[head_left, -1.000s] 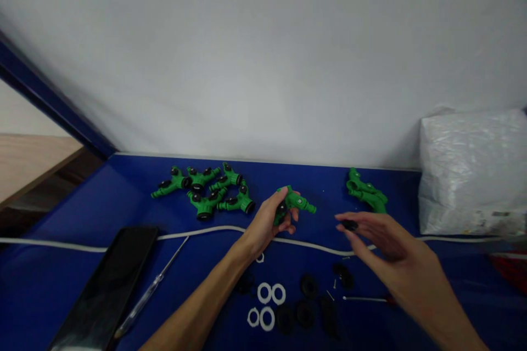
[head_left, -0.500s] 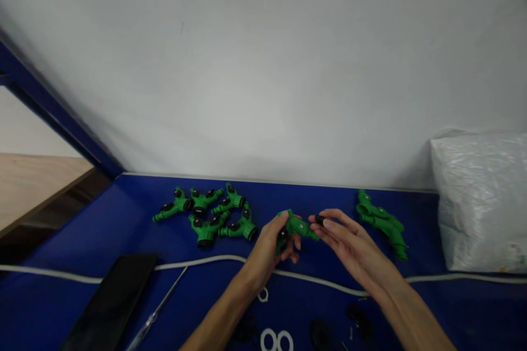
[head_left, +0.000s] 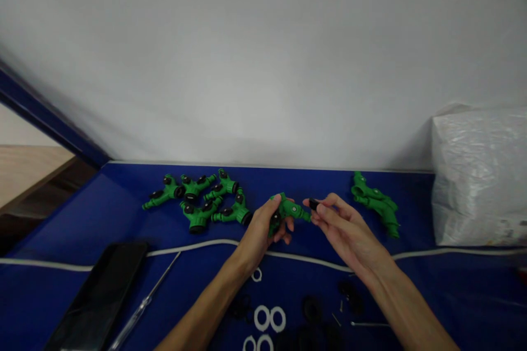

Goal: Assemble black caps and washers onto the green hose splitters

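My left hand (head_left: 263, 224) is closed around a green Y-shaped hose splitter (head_left: 290, 209), one arm of which points right. A black knob shows on its lower branch, and the upper branch has a small pale spot where no knob sits. Between the thumb and fingertips of my right hand (head_left: 340, 219) is a small black knob (head_left: 314, 204), held just right of the splitter and apart from it. Several green splitters with black knobs (head_left: 198, 215) lie to the left. Green splitter bodies without knobs (head_left: 376, 203) lie to the right.
A white cable (head_left: 304, 258) crosses the blue table. White rings (head_left: 262, 318), black parts (head_left: 312, 309) and small screws lie near the front edge. A black phone (head_left: 102, 296) and a screwdriver (head_left: 144, 303) are at left, and a plastic-wrapped package (head_left: 477, 181) stands at right.
The view has tipped down a little, so the table's front shows more. Both hands keep their holds, and the black knob is turned slightly in my right fingers.
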A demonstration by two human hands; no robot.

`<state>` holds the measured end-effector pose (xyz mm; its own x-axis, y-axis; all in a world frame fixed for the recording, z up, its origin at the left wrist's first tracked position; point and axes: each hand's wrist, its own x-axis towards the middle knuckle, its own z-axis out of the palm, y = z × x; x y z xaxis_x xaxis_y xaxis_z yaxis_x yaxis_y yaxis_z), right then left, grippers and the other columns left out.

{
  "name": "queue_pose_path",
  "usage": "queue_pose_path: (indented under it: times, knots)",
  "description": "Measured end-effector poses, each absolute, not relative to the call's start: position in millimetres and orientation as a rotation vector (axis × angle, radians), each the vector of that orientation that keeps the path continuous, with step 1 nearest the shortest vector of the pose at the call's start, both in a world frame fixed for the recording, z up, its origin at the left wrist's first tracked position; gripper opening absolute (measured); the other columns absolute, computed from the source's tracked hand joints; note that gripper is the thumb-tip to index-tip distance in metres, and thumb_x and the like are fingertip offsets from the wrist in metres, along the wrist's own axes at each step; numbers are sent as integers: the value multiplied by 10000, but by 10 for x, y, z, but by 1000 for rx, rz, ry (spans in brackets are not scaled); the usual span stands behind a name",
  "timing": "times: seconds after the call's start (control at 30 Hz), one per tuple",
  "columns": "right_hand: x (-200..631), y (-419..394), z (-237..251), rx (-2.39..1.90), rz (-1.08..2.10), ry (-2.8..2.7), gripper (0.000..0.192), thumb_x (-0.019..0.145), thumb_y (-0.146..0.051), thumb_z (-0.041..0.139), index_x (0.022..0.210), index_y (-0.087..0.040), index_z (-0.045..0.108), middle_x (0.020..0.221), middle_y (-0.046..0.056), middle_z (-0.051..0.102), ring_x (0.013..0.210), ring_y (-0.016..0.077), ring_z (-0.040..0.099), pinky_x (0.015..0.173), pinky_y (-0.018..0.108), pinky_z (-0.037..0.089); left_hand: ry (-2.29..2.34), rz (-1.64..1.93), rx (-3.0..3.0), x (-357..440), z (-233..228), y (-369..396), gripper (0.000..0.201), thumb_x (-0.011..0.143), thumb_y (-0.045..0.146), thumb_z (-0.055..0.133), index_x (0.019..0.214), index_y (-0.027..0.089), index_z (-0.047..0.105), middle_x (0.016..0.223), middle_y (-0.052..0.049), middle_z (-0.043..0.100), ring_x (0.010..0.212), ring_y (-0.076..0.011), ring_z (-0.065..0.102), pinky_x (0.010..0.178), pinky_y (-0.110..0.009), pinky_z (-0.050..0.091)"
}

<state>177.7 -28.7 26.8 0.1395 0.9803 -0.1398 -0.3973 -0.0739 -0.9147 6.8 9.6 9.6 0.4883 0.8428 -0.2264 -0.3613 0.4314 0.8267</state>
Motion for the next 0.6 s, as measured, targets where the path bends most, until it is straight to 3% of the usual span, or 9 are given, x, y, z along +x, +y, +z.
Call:
queue_pose_path:
  times: [0.17, 0.3, 0.47, 0.6]
  knots:
    - [1715, -321, 295, -1131, 1180, -846, 281, 671, -318, 924, 746, -224, 670, 891, 35, 788, 856, 183, 708, 871, 343, 544, 698, 825, 901, 68, 73, 105, 506, 904, 623, 554, 975, 136, 673, 673, -4, 615, 430, -66, 359, 491, -237, 415]
    - [1728, -316, 296, -1061, 1264, -761, 257, 678, -322, 917, 735, -233, 683, 883, 26, 788, 725, 133, 664, 774, 290, 547, 692, 802, 946, 61, 89, 102, 531, 922, 620, 518, 1003, 122, 683, 660, -15, 633, 407, -72, 354, 491, -256, 452]
    - [1773, -307, 271, -1063, 1371, -724, 368, 720, -361, 884, 1064, -293, 771, 954, 17, 784, 778, 147, 681, 836, 319, 563, 725, 803, 939, 63, 110, 92, 560, 896, 650, 538, 984, 118, 690, 656, -20, 638, 404, -72, 349, 499, -266, 468]
    - [1767, -315, 251, -1072, 1397, -759, 322, 765, -383, 852, 1060, -269, 794, 1013, 37, 782, 846, 160, 714, 896, 328, 561, 728, 798, 936, 62, 122, 92, 559, 890, 657, 537, 954, 124, 691, 660, -24, 640, 410, -76, 373, 502, -265, 460]
